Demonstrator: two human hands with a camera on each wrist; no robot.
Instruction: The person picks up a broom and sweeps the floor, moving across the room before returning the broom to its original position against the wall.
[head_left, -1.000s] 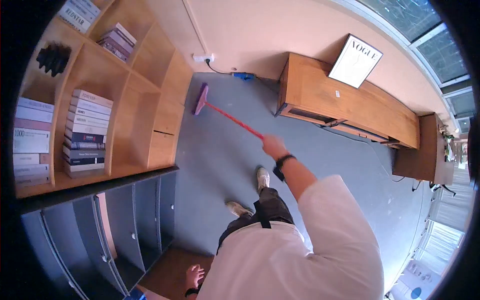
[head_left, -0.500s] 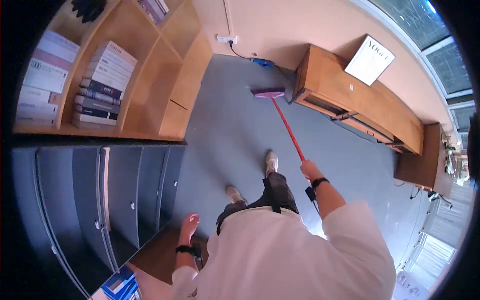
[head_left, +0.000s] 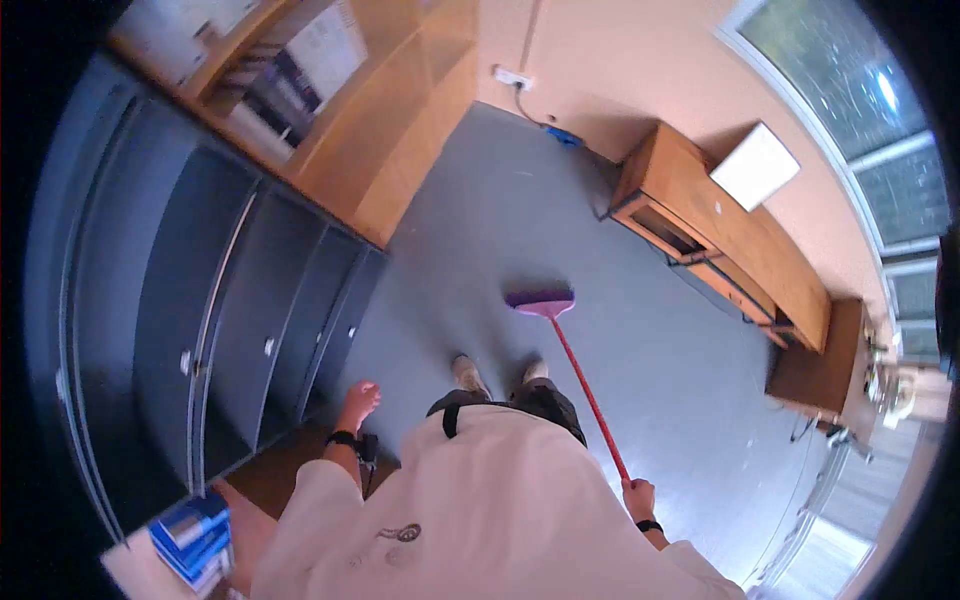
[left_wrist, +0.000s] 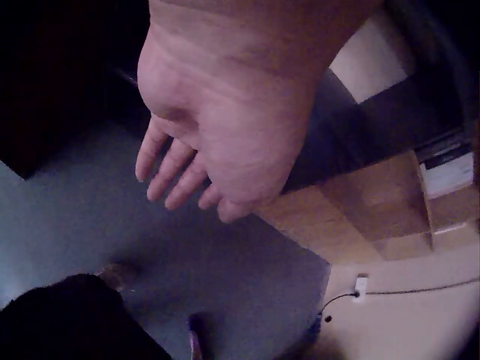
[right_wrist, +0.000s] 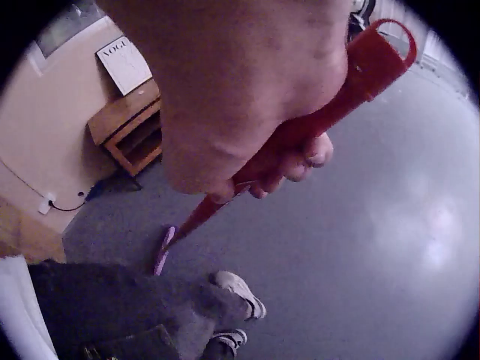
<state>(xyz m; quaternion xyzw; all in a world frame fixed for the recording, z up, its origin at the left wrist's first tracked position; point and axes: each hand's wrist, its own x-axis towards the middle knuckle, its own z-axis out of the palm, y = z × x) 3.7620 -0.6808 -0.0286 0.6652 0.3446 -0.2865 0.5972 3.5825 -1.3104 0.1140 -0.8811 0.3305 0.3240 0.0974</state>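
Red-handled broom (head_left: 573, 361) comes nearer the shoes (head_left: 467, 374), apparently mid-sweep, right hand (head_left: 638, 498) wrapped round its handle (right_wrist: 326, 118), left hand (head_left: 361, 402) loose, empty.

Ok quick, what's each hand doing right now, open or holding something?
Left hand: open, fingers relaxed, holding nothing.
Right hand: closed, holding the long, thin red broom handle near its top end.
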